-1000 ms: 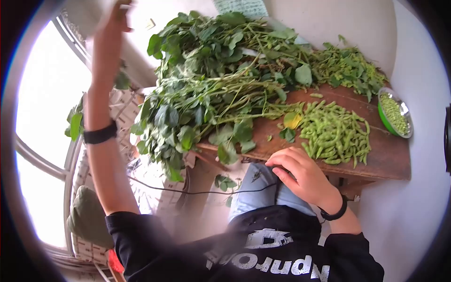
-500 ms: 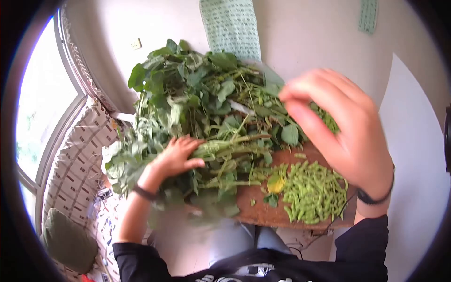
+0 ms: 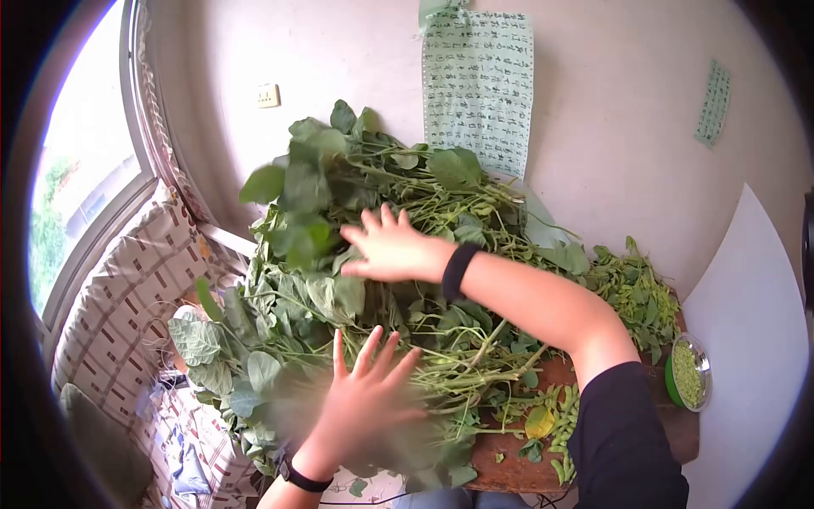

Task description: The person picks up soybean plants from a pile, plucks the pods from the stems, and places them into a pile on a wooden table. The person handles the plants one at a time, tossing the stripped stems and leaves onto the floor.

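Note:
A big heap of leafy soybean stalks [image 3: 339,280] covers the left part of a wooden table [image 3: 509,462]. My right hand [image 3: 392,248] reaches across the heap with fingers spread, palm down on the upper leaves, holding nothing. My left hand [image 3: 366,405] is blurred, fingers apart, over the lower edge of the heap near the stalk ends. Both wrists carry a black band. A pile of picked green pods [image 3: 560,424] lies on the table to the right, partly hidden by my right sleeve.
A green bowl [image 3: 688,373] of shelled beans stands at the table's right end. A second small leafy pile [image 3: 632,293] lies behind it. A patterned cushioned seat [image 3: 110,297] and a window are at left; a printed sheet [image 3: 479,76] hangs on the wall.
The view has tilted up. My right hand moved from close to the camera out onto the top of the heap. My left hand shifted from the stalks down to the heap's near edge.

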Demonstrator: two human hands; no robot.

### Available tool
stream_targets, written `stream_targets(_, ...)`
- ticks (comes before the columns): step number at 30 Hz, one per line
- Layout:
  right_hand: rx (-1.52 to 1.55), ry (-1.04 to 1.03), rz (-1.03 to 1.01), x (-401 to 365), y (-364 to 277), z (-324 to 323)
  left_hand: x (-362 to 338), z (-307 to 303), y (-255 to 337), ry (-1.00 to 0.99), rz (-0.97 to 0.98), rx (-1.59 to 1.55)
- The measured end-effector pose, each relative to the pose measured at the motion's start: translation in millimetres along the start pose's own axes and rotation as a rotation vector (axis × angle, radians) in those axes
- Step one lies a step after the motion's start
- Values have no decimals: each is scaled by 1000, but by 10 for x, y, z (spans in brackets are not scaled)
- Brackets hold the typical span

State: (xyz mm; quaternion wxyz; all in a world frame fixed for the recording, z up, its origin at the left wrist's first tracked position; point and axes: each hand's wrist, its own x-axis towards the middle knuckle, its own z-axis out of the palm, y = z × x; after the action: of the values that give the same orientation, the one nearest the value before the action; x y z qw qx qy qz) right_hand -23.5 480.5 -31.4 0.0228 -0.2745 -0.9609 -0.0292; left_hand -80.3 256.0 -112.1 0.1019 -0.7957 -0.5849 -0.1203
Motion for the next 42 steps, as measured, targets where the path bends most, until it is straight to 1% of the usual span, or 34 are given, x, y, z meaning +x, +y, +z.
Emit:
stream_targets(1, -83, -41, -35, -25, -88, 98, -6, 18, 1, 0, 1, -6)
stream_targets(2, -138, 57, -57, 19, -58, 191, -6, 23, -10, 15, 3, -26)
stream_targets(3, -178, 148, -64, 32, -26, 91, -11, 31, -10, 34, 4, -32)
stream_targets(5, 88, 349, 43, 152, 110, -149, -11, 17, -19, 47, 7, -51)
stream_targets(7, 350, 417, 161, 131, 284, -578, -22, 22, -27, 68, 3, -69)
stream_targets(9, 308, 638, 229, 216, 807, -639, -21, 19, -19, 74, -2, -75)
stream_targets(11, 23, 540, 310, 78, 1418, -655, -25, 16, -18, 76, 1, -82)
stream_targets(13, 62, 259, 549, -153, 1894, -598, -29, 7, -24, 80, 4, -86)
stream_targets(15, 93, -170, 581, -387, 2182, -487, -28, 0, -26, 81, -1, -84)
stream_targets(16, 67, -258, 474, -501, 2255, -418, -34, 19, -24, 96, -3, -94)
stream_targets(17, 239, -230, 442, -568, 2333, -306, -33, 24, -21, 103, -5, -101)
stream_targets(19, 84, -105, 473, -591, 2324, -191, -24, 16, -15, 101, -11, -103)
stream_targets(20, 83, -104, 476, -580, 2290, -185, -27, 16, -15, 105, -8, -105)
stream_targets(22, 64, -176, 555, -557, 2188, -191, -31, 5, 3, 105, -12, -114)
stream_targets(23, 65, -174, 552, -575, 2137, -176, -30, -4, 7, 106, -17, -120)
stream_targets(25, -194, -17, 433, -597, 2199, -9, -27, -4, 14, 112, -15, -112)
stream_targets(26, -225, 91, 356, -607, 2258, 71, -26, 1, 11, 107, -12, -109)
stream_targets(27, -224, 101, 352, -610, 2265, 15, -24, 5, 8, 103, -11, -104)
stream_targets(29, -71, 164, 337, -604, 2282, -97, -20, 14, 5, 106, -8, -93)
stream_targets(30, -100, 247, 298, -639, 2281, -142, -23, 17, 8, 105, -2, -94)
stream_targets(31, -97, 252, 298, -648, 2271, -175, -26, 16, 11, 104, -1, -89)
stream_targets(33, -66, 380, 250, -653, 2248, -306, -24, 14, 18, 105, -3, -82)
stream_targets(34, 115, 317, 278, -637, 2229, -402, -23, 14, 20, 106, -1, -79)
stream_targets(35, 114, 321, 278, -640, 2201, -478, -24, 16, 20, 106, -4, -80)
stream_targets(37, 457, 269, 415, -674, 1984, -751, -25, 26, 19, 110, -8, -81)
stream_targets(38, 410, 316, 436, -689, 1883, -867, -27, 32, 18, 112, -5, -79)
stream_targets(39, 407, 320, 431, -682, 1873, -938, -29, 35, 14, 115, -2, -76)
stream_targets(41, 180, 535, 371, -654, 1864, -1104, -33, 36, 11, 120, 2, -66)
stream_targets(42, 133, 611, 356, -636, 1847, -1192, -33, 38, 9, 122, 9, -59)
